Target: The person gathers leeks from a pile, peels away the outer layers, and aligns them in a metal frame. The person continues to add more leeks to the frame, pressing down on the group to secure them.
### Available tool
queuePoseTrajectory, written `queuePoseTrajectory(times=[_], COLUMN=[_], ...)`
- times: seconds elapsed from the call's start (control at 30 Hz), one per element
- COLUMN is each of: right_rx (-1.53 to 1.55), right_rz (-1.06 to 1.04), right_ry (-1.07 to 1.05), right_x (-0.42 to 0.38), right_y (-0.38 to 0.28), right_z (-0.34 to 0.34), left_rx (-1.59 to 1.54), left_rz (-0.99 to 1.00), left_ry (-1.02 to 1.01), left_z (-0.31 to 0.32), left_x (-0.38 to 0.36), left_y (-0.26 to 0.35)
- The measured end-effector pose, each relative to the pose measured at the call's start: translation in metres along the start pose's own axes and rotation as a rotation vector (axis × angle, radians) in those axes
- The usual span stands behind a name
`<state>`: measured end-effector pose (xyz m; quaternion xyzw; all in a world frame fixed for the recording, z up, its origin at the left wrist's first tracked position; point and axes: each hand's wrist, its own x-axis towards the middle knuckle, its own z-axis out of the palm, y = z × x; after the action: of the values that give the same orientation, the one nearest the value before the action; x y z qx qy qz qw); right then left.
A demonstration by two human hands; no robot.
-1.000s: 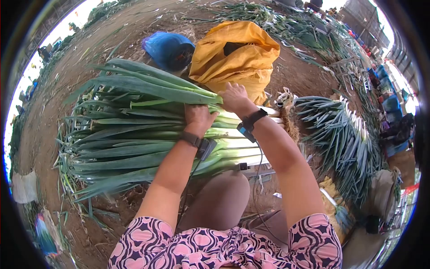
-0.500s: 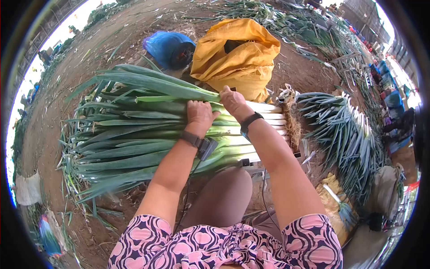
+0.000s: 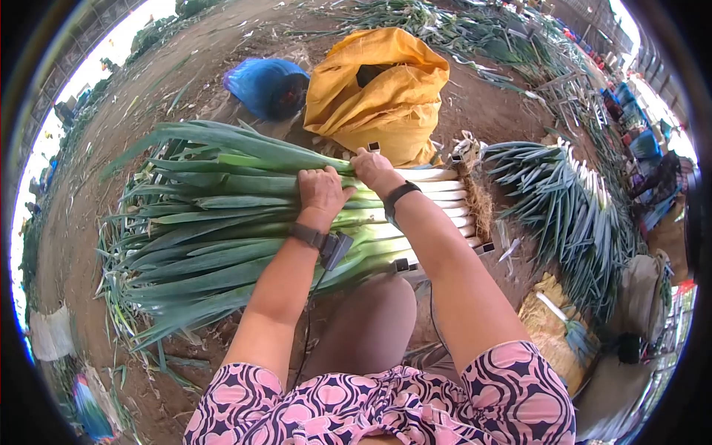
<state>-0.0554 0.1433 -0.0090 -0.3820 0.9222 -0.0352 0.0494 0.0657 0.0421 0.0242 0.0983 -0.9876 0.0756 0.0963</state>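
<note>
The knee (image 3: 361,319), in smooth brown cloth, is just beside the near edge of the leeks (image 3: 200,263), which lie in a broad row low over the soil (image 3: 489,119). On top of the leeks, the left hand (image 3: 320,191) has kept its place with fingers curled; whether it grips or merely presses, I cannot tell. Past it, the right hand (image 3: 374,170) stays clamped round the necks of the farthest leeks and has come down with them: 1 second ago their leaves arched higher, and now they lie flatter along the far edge. The row looks more even for it, I judge.

The leaves are long, flat and dusky green; the white stalks (image 3: 445,196) are slick cylinders, ending in a wiry brown mat of roots (image 3: 480,208). Around the stalks stand 4 square black ends (image 3: 400,265) (a frame's, perhaps). Right of the leeks fan thinner, bluish onions (image 3: 545,215). Beyond the leeks slump a deeply creased orange sack (image 3: 393,96) and a shiny, rounded blue bag (image 3: 259,80).
</note>
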Motion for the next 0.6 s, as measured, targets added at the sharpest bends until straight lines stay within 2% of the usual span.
queuePoseTrajectory(times=[0.17, 0.27, 0.4, 0.6], right_rx=[0.089, 0.307, 0.282, 0.351], right_rz=[-0.019, 0.129, 0.076, 0.072], right_ry=[-0.03, 0.04, 0.232, 0.264], right_x=[-0.016, -0.021, -0.05, -0.056], right_y=[0.0, 0.0, 0.01, 0.016], right_z=[-0.011, 0.004, 0.019, 0.038], left_rx=[0.016, 0.016, 0.034, 0.065], left_rz=[-0.002, -0.005, -0.012, 0.006], left_ry=[-0.021, -0.053, -0.08, -0.129], left_z=[0.0, 0.001, 0.001, 0.002], left_x=[0.001, 0.003, 0.005, 0.01], left_y=[0.001, 0.0, 0.001, 0.001])
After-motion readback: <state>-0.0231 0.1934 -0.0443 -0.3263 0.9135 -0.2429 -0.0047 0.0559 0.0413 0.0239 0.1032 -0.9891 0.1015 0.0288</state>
